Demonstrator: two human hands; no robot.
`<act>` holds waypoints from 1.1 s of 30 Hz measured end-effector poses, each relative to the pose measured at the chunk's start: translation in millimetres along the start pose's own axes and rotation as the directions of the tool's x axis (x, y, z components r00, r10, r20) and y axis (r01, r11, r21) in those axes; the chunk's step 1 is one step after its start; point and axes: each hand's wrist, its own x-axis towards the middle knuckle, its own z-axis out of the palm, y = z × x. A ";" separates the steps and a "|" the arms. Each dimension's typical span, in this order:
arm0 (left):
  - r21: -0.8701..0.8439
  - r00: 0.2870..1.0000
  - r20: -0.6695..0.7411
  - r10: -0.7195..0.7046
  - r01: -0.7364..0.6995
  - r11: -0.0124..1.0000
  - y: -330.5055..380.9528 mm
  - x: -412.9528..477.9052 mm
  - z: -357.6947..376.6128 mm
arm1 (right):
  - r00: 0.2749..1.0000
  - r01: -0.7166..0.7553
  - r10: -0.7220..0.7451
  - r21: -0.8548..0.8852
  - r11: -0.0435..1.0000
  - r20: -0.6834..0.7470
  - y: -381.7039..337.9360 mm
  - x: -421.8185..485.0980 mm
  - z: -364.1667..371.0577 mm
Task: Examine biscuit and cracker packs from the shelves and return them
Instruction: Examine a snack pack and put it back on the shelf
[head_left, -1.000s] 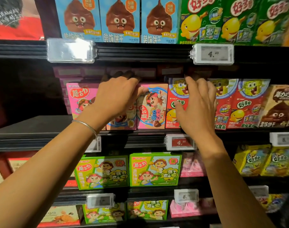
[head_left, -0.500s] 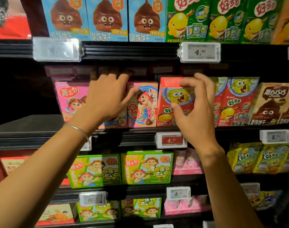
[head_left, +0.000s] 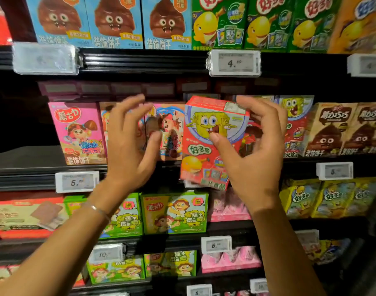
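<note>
**Red box held clear of the middle shelf**

The right hand (head_left: 253, 159) grasps the red cartoon biscuit box (head_left: 202, 146), thumb on its front and fingers round its right side. The box tilts in front of the middle shelf (head_left: 22, 174). At the box's 9 o'clock the left hand (head_left: 129, 146) hovers before the pink boxes (head_left: 78, 133), fingers spread, holding nothing.

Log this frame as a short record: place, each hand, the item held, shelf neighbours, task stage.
place: shop shelves stocked with snack boxes
right hand: grips red box, thumb on its front
red box: tilted, held in front of the middle row
left hand: open, fingers spread, holds nothing, apart from the box
neighbours: pink box at left, brown boxes at right
task stage: box in hand, not yet back on the shelf
</note>
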 end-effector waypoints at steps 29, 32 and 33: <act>-0.533 0.415 0.391 -0.821 0.830 0.166 138.9 -239.7 -50.0 | 0.489 -0.871 0.833 0.196 0.450 0.260 17.7 -247.7 -61.2; -0.546 0.506 0.411 -0.759 0.803 0.239 156.6 -246.9 -77.9 | 0.473 -0.881 0.795 0.203 0.428 0.380 -4.2 -257.5 -70.6; -0.543 0.550 0.426 -0.718 0.791 0.283 164.0 -250.0 -88.7 | 0.451 -0.892 0.790 0.220 0.394 0.415 -12.6 -259.8 -74.8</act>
